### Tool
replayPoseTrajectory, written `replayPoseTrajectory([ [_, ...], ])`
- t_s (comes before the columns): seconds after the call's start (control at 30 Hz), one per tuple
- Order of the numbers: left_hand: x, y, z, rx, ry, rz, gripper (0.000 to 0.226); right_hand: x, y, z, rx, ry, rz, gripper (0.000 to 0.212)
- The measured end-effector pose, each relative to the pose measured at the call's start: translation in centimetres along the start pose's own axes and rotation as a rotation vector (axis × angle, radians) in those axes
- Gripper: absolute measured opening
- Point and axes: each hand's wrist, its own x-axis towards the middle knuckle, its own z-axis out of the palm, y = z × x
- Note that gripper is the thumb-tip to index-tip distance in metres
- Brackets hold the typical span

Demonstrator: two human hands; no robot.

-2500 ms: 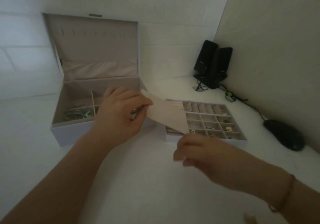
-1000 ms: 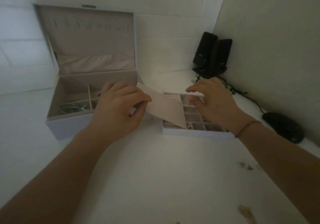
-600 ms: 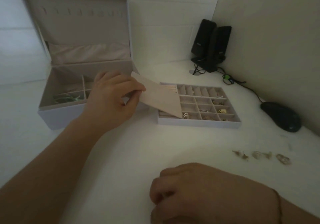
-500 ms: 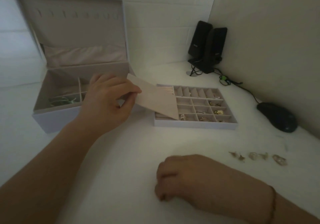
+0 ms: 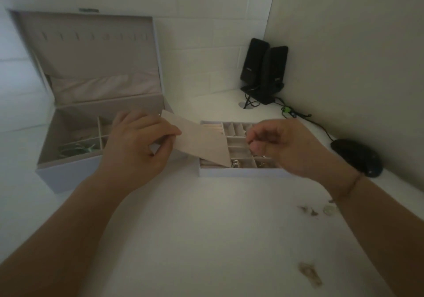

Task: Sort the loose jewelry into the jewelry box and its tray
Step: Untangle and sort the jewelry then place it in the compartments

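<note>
Your right hand (image 5: 286,150) is back over the tray (image 5: 241,171). Half a second ago it was down on the bench (image 5: 206,228) near you, fingers curled as if picking at something; now it hovers above the tray's small compartments on the right side, thumb and forefinger pinched together. Probably a small piece between them, but the frame is dim and blurred, so you cannot confirm what, if anything, is held.

Your left hand (image 5: 135,145) has not shifted: it is clamped on the beige flap (image 5: 202,143), thumb on top and fingers under, holding it tilted up over the tray's left part so the compartments stay exposed.

The jewelry box (image 5: 68,173) sits open to the left of the tray, lid upright, with greenish pieces (image 5: 75,148) in a front compartment. A few shiny bits already lie in the tray's front cells (image 5: 236,163).

Loose jewelry (image 5: 316,210) remains on the bench by your right forearm, and another piece (image 5: 309,273) lies nearer you. So the sort is only partly done. This looks like one more drop into the tray, with several pickups still left.

Speakers (image 5: 263,72) and a mouse (image 5: 358,157) sit at the far right, well apart from the work.
</note>
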Motion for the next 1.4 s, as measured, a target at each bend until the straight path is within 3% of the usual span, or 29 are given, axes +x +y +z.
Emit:
replayPoseTrajectory([
  [0.2,0.0,0.0,-0.1,-0.005,-0.008,-0.014,0.012,3.3,2.1,0.4,-0.06,-0.076,0.055,0.006],
  [0.37,0.0,0.0,-0.1,-0.009,-0.001,-0.014,0.012,3.4,3.3,1.5,-0.285,-0.161,0.055,0.012],
  [0.63,-0.1,0.0,0.1,-0.01,-0.014,-0.009,0.012,-2.3,0.5,-3.7,-0.35,-0.011,-0.021,0.02],
  [0.77,-0.1,0.1,0.1,0.005,-0.018,-0.02,0.014,-7.8,1.5,-4.9,-0.738,-0.315,0.042,0.029],
  [0.87,-0.1,0.2,0.1,0.005,-0.012,-0.027,0.014,-9.8,2.9,-4.8,-0.816,-0.466,0.101,0.046],
  [1.07,-0.1,0.0,0.1,-0.003,-0.012,-0.024,0.012,-10.7,5.3,-3.2,-0.749,-0.24,0.012,0.03],
  [1.17,-0.1,-0.1,0.2,-0.006,-0.007,-0.022,0.012,-10.4,5.6,-2.9,-0.725,-0.215,-0.026,0.029],
  [1.27,-0.1,-0.1,0.2,-0.006,-0.009,-0.008,0.012,-8.6,3.8,-3.6,-0.642,-0.199,0.011,0.006],
  [1.4,-0.1,-0.2,0.2,-0.013,-0.008,-0.005,0.011,-3.3,2.1,-4.5,-0.44,-0.001,0.026,0.014],
])
